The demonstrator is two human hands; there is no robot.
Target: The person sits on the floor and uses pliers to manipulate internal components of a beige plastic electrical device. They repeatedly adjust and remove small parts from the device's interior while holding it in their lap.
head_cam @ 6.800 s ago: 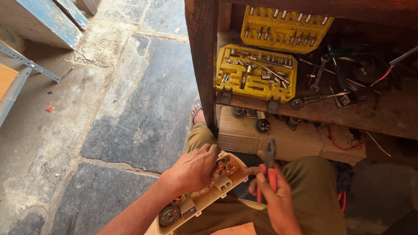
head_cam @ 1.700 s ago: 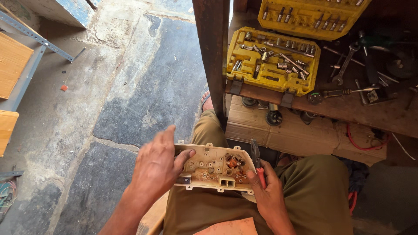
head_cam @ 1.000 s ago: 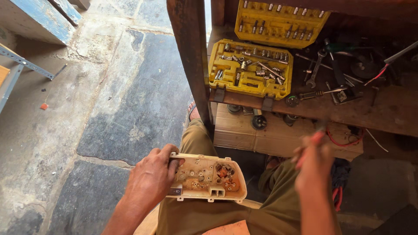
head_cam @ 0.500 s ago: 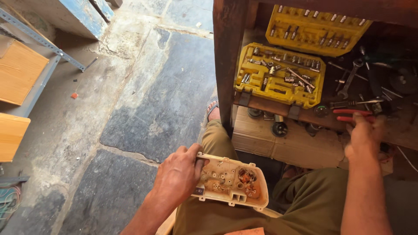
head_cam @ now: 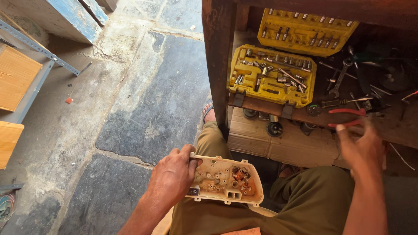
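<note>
- Head view: left hand (head_cam: 173,175) clamped round the left end of a cream plastic instrument housing (head_cam: 226,180), back side up, held over the lap in olive trousers (head_cam: 313,204).
- Inside the housing: screw posts, rusty-orange fittings and a small cluster of orange parts right of centre, all in place as far as can be told.
- Right hand (head_cam: 362,148) stretched to the wooden workbench shelf (head_cam: 392,130), fingers loosely spread and holding nothing, blurred, just beside red-handled pliers (head_cam: 348,117) lying on the shelf.
- Further along the shelf: open yellow plastic socket-set case (head_cam: 272,76), half emptied, with loose spanners (head_cam: 339,78) and dark tools to its right.
- Judged progress: housing out and in hand, nothing visibly stripped from it; pliers down, no tool gripped, so work on the fittings looks paused.
- Stone slab floor (head_cam: 143,100) to the left.
</note>
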